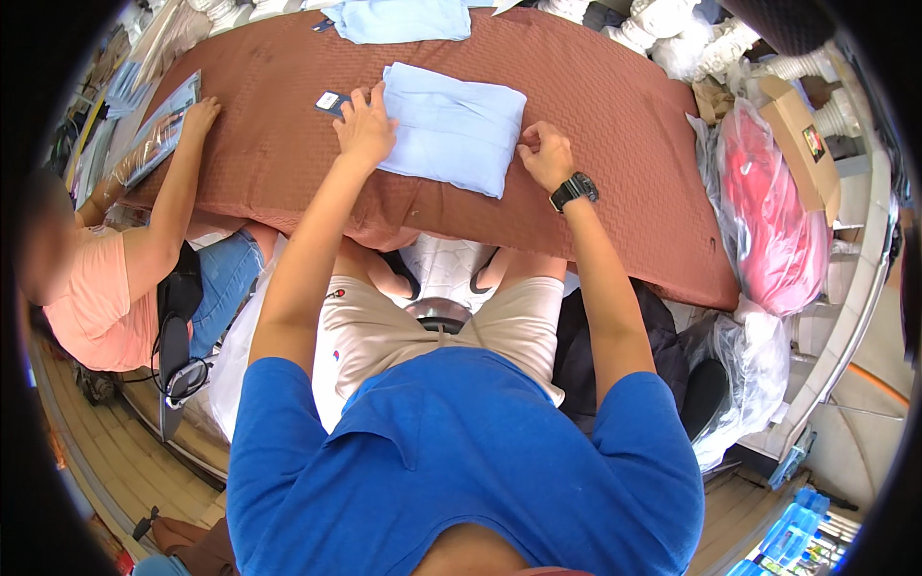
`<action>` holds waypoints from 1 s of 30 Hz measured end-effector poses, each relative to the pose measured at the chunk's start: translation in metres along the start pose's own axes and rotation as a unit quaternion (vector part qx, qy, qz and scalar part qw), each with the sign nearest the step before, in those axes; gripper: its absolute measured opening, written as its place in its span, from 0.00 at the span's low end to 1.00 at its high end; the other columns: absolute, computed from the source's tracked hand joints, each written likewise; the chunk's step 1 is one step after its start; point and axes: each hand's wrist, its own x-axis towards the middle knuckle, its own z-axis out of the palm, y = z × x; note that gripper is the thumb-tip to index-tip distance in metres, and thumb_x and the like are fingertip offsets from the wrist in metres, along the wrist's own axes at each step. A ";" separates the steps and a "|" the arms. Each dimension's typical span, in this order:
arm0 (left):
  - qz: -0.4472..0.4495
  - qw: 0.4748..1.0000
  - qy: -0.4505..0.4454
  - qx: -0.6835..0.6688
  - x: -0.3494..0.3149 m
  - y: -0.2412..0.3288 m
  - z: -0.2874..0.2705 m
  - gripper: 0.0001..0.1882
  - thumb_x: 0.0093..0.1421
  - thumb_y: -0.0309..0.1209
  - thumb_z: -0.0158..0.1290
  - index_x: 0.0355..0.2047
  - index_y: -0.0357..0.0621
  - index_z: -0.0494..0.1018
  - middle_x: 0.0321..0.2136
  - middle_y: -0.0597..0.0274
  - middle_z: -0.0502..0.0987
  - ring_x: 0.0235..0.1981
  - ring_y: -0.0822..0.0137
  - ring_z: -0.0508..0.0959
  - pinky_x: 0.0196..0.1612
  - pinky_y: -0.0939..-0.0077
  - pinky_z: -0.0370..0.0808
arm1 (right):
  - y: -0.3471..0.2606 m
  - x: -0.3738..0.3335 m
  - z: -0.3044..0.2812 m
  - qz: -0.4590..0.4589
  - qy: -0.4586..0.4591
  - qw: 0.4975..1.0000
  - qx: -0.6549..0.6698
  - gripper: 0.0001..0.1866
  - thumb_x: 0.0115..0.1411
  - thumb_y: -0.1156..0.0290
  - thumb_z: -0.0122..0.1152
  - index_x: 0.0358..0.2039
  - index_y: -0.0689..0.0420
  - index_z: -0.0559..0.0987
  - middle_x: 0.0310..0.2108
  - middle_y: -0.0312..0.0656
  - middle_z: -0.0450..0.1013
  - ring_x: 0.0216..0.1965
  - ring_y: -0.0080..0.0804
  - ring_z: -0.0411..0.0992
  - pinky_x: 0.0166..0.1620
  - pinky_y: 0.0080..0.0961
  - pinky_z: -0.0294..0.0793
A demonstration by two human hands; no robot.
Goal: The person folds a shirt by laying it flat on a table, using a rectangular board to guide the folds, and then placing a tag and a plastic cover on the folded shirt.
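Observation:
A folded light blue garment (pixel 447 130) lies flat on the brown cloth-covered table (pixel 634 182) in front of me. My left hand (pixel 365 130) rests at its left edge, fingers spread, the fingertips by the upper left corner. Beside those fingers a dark tag with a white label (pixel 332 103) sticks out past the garment. At the right edge is my right hand (pixel 547 158), with a black watch (pixel 574 192) on the wrist. Its fingers are curled in close to the garment's side; whether they pinch any fabric is hidden.
Another folded light blue garment (pixel 399 21) lies at the table's far edge. To the left, a seated person (pixel 106 298) handles a garment in a clear bag (pixel 163 130). Bagged red fabric (pixel 768 206) and a cardboard box (pixel 802 144) stand at the right, past the table.

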 end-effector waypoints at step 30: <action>0.265 0.951 0.053 -0.153 -0.070 0.110 0.071 0.26 0.55 0.44 0.60 0.53 0.56 0.71 0.58 0.49 0.57 0.62 0.42 0.53 0.60 0.26 0.48 | 0.011 0.017 0.011 -0.040 0.077 0.990 0.107 0.05 0.52 0.77 0.63 0.29 0.60 0.75 0.30 0.43 0.76 0.30 0.36 0.76 0.35 0.31 0.77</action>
